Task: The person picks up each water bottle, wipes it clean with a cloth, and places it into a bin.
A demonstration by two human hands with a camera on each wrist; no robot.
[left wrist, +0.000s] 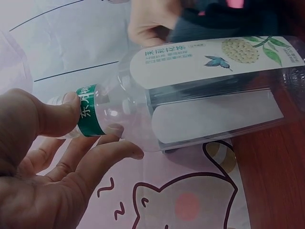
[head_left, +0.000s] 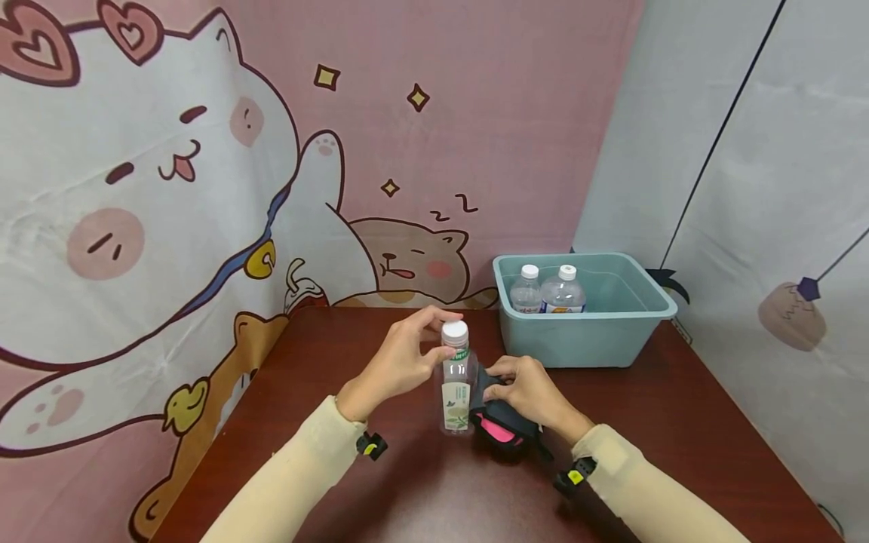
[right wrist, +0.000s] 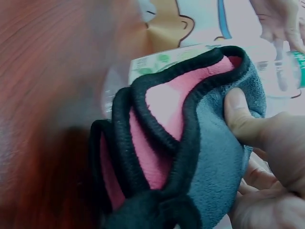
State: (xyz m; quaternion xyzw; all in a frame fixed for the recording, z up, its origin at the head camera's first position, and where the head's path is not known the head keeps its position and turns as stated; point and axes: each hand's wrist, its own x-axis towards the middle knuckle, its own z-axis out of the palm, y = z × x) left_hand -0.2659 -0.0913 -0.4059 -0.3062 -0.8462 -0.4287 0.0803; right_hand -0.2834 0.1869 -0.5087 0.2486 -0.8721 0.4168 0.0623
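Observation:
A clear plastic bottle [head_left: 456, 392] with a white cap, a green neck band and a pale floral label stands upright on the table. My left hand [head_left: 403, 354] pinches it at the neck; in the left wrist view the thumb [left wrist: 59, 117] lies at the green band [left wrist: 90, 110]. Just right of the bottle, my right hand [head_left: 532, 391] grips a folded cloth [head_left: 498, 415], grey outside and pink inside with black edging. The right wrist view has the right thumb [right wrist: 240, 114] pressing on the grey side of the cloth [right wrist: 214, 157], with the bottle partly hidden behind it.
A light blue bin [head_left: 577, 339] stands at the back right of the dark red-brown table [head_left: 380, 483]. Two clear bottles with white caps, one a larger bottle [head_left: 563, 290], stand in it. A cartoon-printed curtain [head_left: 462, 113] hangs behind the table.

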